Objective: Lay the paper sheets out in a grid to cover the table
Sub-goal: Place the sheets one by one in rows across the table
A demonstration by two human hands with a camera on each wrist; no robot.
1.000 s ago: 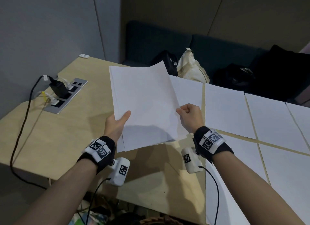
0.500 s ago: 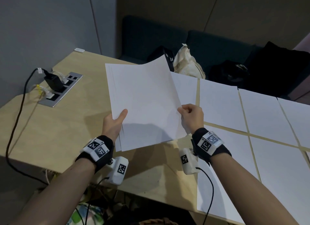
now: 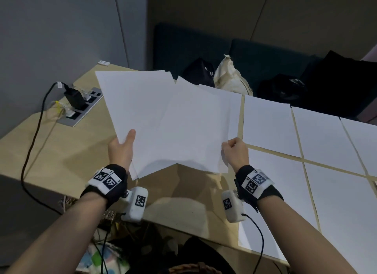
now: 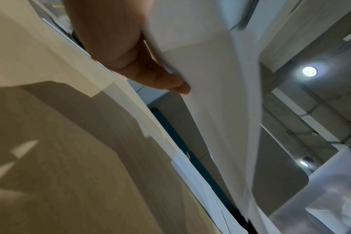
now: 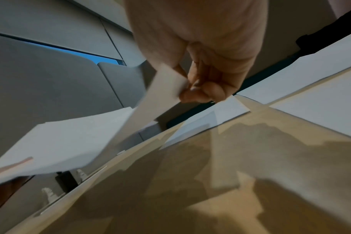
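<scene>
My left hand [image 3: 121, 149] holds a stack of white paper sheets [image 3: 134, 106] above the wooden table [image 3: 53, 151], thumb on top and fingers [image 4: 162, 80] underneath. My right hand [image 3: 234, 151] pinches the near right corner of a single top sheet [image 3: 195, 130] between thumb and curled fingers [image 5: 200, 91], and this sheet is pulled partly off the stack to the right. Several sheets [image 3: 267, 124] lie flat in a grid on the right part of the table.
A power socket panel [image 3: 81, 108] with a black charger and cable sits in the table at the left. Bags [image 3: 232, 77] and dark clothing lie on the bench behind the table. Bare wood shows on the left half of the table.
My right hand has drawn the top sheet to the right, off the stack. The stack in my left hand has tilted and shifted left.
</scene>
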